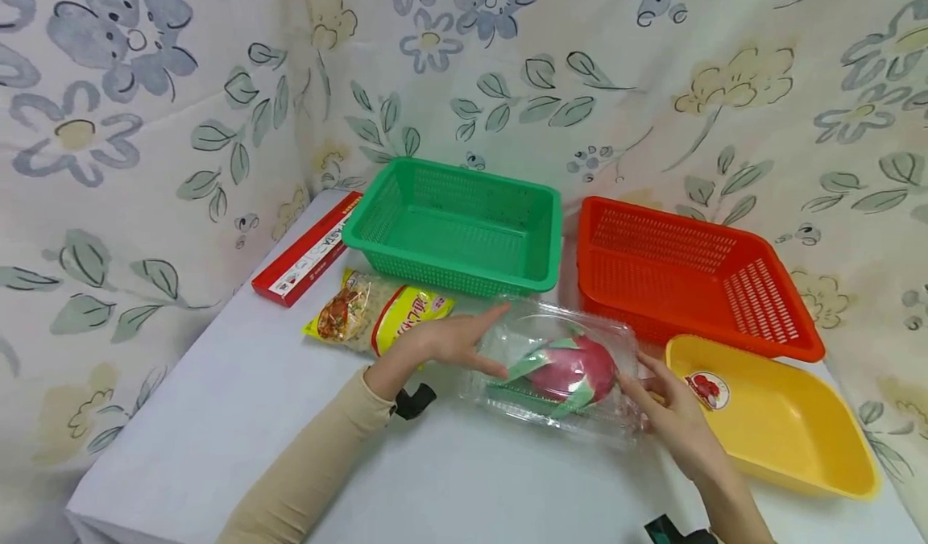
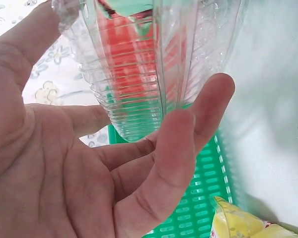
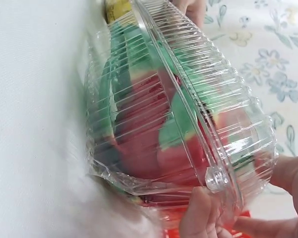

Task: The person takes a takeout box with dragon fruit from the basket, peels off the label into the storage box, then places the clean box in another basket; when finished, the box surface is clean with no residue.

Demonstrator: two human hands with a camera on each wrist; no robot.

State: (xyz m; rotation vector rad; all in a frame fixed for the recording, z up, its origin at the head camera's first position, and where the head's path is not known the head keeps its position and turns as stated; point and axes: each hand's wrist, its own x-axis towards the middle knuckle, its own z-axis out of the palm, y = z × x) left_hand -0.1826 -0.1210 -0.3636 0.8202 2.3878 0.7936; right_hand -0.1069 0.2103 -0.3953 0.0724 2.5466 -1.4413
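Note:
A clear ribbed plastic clamshell container (image 1: 536, 415) with a red and green dragon fruit (image 1: 580, 368) inside lies between my two hands. My left hand (image 1: 442, 342) is at its left end. In the left wrist view, the thumb meets one side of the container (image 2: 134, 114) and bent fingers (image 2: 176, 148) reach round the other. At the opposite end my right hand (image 1: 670, 407) pinches the edge. The right wrist view shows the thumb and fingers (image 3: 201, 215) at the corner by the closed seam, with the dragon fruit (image 3: 144, 114) visible through the plastic.
Behind the container stand a green basket (image 1: 449, 270) and a red basket (image 1: 689, 318). A yellow tray (image 1: 790, 439) sits close to my right hand. Left of the container are a clear and yellow food bag (image 1: 373, 314) and a long red box (image 1: 304, 254).

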